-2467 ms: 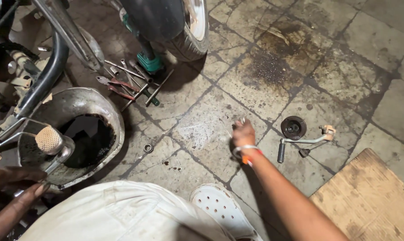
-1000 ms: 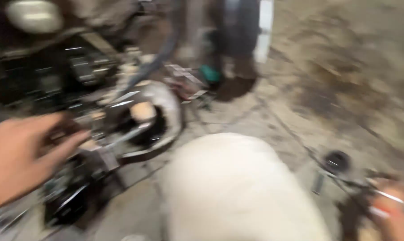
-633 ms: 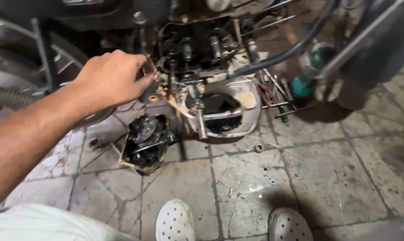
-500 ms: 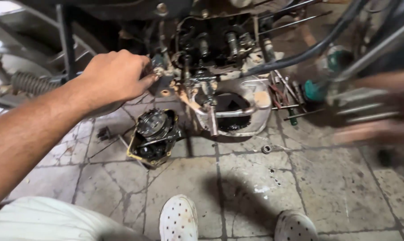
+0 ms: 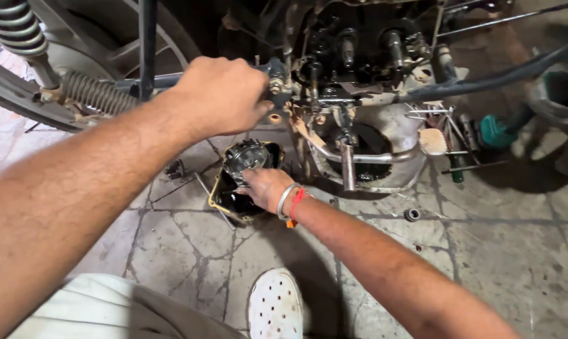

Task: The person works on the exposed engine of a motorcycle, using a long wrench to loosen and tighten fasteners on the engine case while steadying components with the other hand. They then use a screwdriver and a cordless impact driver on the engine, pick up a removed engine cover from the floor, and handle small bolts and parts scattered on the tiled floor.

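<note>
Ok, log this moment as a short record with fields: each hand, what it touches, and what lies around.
left hand: fist closed around a part at the engine's left side
right hand: reaching into the oil tray, fingers on the round metal part
wrist: metal bangle and red thread
floor: cracked tiles, small nut, loose tools
behind: rear spring, metal basin

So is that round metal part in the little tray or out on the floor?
In the tray. The round metal part sits inside the tray, and the right hand touches it.
</note>
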